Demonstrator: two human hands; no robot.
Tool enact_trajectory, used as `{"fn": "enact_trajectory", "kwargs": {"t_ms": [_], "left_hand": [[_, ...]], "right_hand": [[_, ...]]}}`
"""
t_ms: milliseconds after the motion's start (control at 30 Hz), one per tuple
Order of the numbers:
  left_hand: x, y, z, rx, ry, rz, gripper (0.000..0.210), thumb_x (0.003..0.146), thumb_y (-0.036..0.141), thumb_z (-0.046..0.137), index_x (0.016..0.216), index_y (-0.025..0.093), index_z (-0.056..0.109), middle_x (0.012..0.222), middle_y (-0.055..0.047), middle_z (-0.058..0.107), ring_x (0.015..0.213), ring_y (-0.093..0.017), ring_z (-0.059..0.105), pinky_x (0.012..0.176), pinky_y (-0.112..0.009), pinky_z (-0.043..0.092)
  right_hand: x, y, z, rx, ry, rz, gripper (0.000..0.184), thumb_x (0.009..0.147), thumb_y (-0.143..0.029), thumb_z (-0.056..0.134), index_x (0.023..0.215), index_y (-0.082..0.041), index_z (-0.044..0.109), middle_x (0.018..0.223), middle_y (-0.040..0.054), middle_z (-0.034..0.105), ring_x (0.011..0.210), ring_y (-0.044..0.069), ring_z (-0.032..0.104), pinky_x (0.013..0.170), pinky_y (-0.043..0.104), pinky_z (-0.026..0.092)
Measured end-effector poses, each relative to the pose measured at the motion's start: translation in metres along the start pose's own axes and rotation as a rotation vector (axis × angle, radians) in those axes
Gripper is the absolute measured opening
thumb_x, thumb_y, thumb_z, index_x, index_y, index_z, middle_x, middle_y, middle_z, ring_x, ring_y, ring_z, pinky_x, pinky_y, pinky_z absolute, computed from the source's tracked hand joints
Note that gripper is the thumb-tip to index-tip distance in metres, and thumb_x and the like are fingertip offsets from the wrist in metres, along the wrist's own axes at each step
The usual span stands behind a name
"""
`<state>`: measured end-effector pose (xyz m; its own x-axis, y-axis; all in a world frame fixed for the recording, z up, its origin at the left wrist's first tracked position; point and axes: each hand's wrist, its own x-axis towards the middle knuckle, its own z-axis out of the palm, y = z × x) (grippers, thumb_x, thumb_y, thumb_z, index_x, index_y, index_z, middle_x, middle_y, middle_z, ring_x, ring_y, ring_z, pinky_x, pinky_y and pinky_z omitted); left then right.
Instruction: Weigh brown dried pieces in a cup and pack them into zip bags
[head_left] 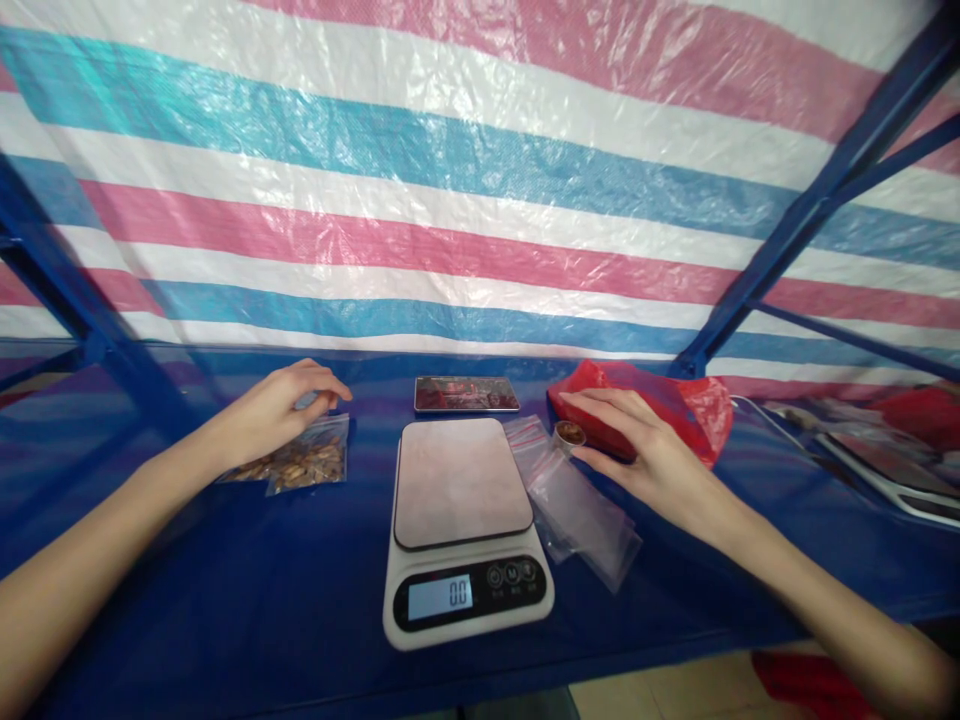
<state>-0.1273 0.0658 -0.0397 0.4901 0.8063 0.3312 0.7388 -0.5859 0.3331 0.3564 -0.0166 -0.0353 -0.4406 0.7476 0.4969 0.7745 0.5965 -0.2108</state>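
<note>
Head view, the only one available to me. I find the scale (465,490) at the centre of the frame, its display turned to the lower edge and reading 0.0; in my judgement it is set so for easy reading between the two hands. The phone (466,394) lies just beyond it, presumably to be watched without reaching.

At left of centre, the left hand (291,402) is over the filled bags (311,458). I note its fingers loosely bent, a gap before the thumb, and nothing visibly pinched; whether it rests on the plastic I cannot tell.

At right of centre, the right hand (645,440) is spread wide, with the cup (570,436) between thumb and fingers. The thumb is at the cup's edge, but I cannot tell whether the cup is gripped. The fingers reach over the near side of the red bag (652,400), probably because bag and cup are placed close together.

Containers: the cup, upright, shows reddish-brown matter inside. The filled bags are transparent and hold brown, seed-like pieces. The clear bags (581,520) lie flat and overlapping beside the scale, at its right in the frame, with no contents visible; I judge them kept there for handy reach. The red bag is opaque from this angle, so its contents are not established. All these stand on the blue table (315,590).
</note>
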Motion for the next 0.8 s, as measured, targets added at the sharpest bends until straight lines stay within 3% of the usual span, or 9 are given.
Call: {"fn": "enact_trajectory", "kwargs": {"t_ms": [167, 300, 433, 600, 800], "left_hand": [[0.001, -0.002, 0.002, -0.014, 0.063, 0.026, 0.028, 0.092, 0.035, 0.053, 0.094, 0.028, 0.080, 0.095, -0.006, 0.081, 0.097, -0.028, 0.070, 0.088, -0.041, 0.055], [0.001, -0.001, 0.001, -0.003, 0.018, 0.012, 0.034, 0.097, 0.035, 0.048, 0.098, 0.023, 0.080, 0.098, -0.008, 0.081, 0.100, -0.029, 0.069, 0.090, -0.042, 0.054], [0.001, -0.002, 0.001, 0.015, -0.003, 0.020, 0.039, 0.099, 0.035, 0.044, 0.101, 0.020, 0.079, 0.100, -0.010, 0.080, 0.101, -0.029, 0.067, 0.092, -0.042, 0.053], [0.001, -0.003, 0.002, 0.013, -0.014, 0.004, 0.039, 0.100, 0.036, 0.044, 0.102, 0.020, 0.079, 0.102, -0.010, 0.080, 0.102, -0.028, 0.067, 0.093, -0.042, 0.052], [-0.001, 0.003, 0.004, -0.016, -0.030, 0.001, 0.034, 0.101, 0.033, 0.047, 0.103, 0.020, 0.079, 0.103, -0.009, 0.079, 0.104, -0.028, 0.067, 0.095, -0.042, 0.052]], "right_hand": [[0.004, 0.010, 0.009, 0.042, -0.038, 0.102, 0.053, 0.099, -0.041, 0.074, 0.149, -0.028, 0.063, 0.136, 0.0111, 0.076, 0.125, 0.034, 0.072, 0.115, 0.059, 0.054], [0.007, 0.005, 0.010, 0.110, -0.039, 0.147, 0.051, 0.097, -0.038, 0.074, 0.146, -0.028, 0.064, 0.115, 0.0073, 0.082, 0.106, 0.031, 0.077, 0.104, 0.053, 0.060], [0.015, -0.003, 0.005, 0.165, 0.032, 0.169, 0.050, 0.095, -0.037, 0.076, 0.143, -0.028, 0.064, 0.111, 0.0063, 0.082, 0.104, 0.030, 0.077, 0.101, 0.053, 0.059], [0.041, -0.039, 0.002, 0.308, 0.061, 0.118, 0.053, 0.093, -0.032, 0.079, 0.143, -0.028, 0.062, 0.109, 0.0036, 0.082, 0.103, 0.027, 0.077, 0.104, 0.049, 0.056], [0.067, -0.083, 0.025, 0.419, -0.049, 0.010, 0.057, 0.092, -0.026, 0.083, 0.144, -0.029, 0.062, 0.117, 0.0026, 0.081, 0.113, 0.024, 0.074, 0.103, 0.044, 0.056]]}}
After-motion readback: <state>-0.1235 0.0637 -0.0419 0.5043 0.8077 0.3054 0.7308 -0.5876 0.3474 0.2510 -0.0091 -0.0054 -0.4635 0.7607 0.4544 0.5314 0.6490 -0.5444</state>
